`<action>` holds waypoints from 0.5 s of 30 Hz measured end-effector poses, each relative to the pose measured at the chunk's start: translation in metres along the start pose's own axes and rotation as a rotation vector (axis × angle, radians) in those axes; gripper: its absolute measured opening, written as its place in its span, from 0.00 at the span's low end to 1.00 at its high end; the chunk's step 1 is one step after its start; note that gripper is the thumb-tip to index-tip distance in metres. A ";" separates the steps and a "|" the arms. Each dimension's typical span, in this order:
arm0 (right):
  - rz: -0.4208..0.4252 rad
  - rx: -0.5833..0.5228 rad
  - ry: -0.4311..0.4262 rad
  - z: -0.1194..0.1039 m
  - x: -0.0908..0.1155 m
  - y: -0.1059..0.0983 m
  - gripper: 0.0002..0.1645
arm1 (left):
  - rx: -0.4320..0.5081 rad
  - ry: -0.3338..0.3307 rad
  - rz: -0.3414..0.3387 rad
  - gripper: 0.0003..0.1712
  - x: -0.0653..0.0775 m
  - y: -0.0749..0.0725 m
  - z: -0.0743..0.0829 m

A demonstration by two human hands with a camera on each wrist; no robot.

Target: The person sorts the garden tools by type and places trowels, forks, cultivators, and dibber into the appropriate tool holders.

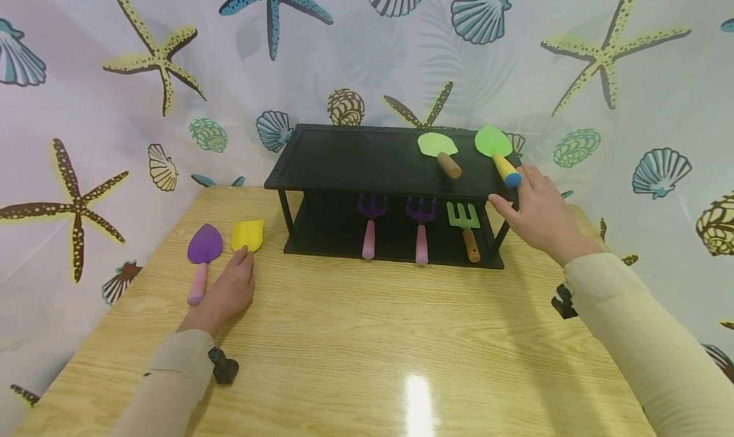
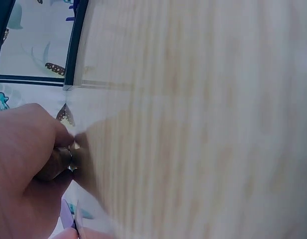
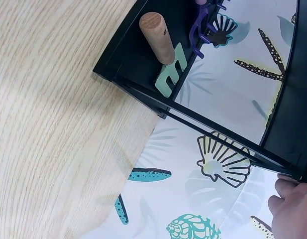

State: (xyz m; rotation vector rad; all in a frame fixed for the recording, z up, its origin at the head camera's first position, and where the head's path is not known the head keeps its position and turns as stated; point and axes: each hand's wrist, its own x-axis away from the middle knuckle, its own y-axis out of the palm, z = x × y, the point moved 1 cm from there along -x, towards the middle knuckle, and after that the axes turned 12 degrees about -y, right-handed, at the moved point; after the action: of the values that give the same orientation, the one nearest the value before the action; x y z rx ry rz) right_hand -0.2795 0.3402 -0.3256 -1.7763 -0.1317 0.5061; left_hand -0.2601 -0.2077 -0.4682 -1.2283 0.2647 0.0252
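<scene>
The wood-grained bench (image 1: 355, 329) carries a black two-tier shelf (image 1: 355, 157). Left of the shelf, a purple trowel (image 1: 204, 244) lies on the bench, with a yellow trowel (image 1: 248, 234) nearer the shelf, its contact beneath unclear. Toward its right end the shelf's top bears a wooden-handled green trowel (image 1: 437, 144) and a yellow-handled green trowel (image 1: 494, 143); its lower tier holds two purple forks (image 1: 369, 236) around its middle and a green fork (image 1: 469, 238) rightmost.
</scene>
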 end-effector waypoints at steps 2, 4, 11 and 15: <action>0.001 0.001 -0.003 0.000 0.000 0.000 0.58 | -0.008 0.027 0.047 0.23 0.001 0.001 0.001; 0.001 0.002 -0.006 0.000 0.000 0.000 0.57 | -0.005 0.033 0.067 0.22 0.002 0.000 0.001; -0.007 -0.002 0.003 -0.001 0.000 -0.001 0.58 | 0.008 0.010 0.063 0.22 0.001 -0.001 0.004; -0.008 -0.004 0.008 -0.001 0.000 -0.001 0.58 | -0.024 0.052 0.121 0.21 0.001 -0.001 0.007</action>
State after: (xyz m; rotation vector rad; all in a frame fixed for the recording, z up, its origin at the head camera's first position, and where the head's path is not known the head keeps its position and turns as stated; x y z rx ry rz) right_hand -0.2789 0.3393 -0.3249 -1.7809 -0.1346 0.4931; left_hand -0.2576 -0.2018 -0.4649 -1.2363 0.3850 0.1009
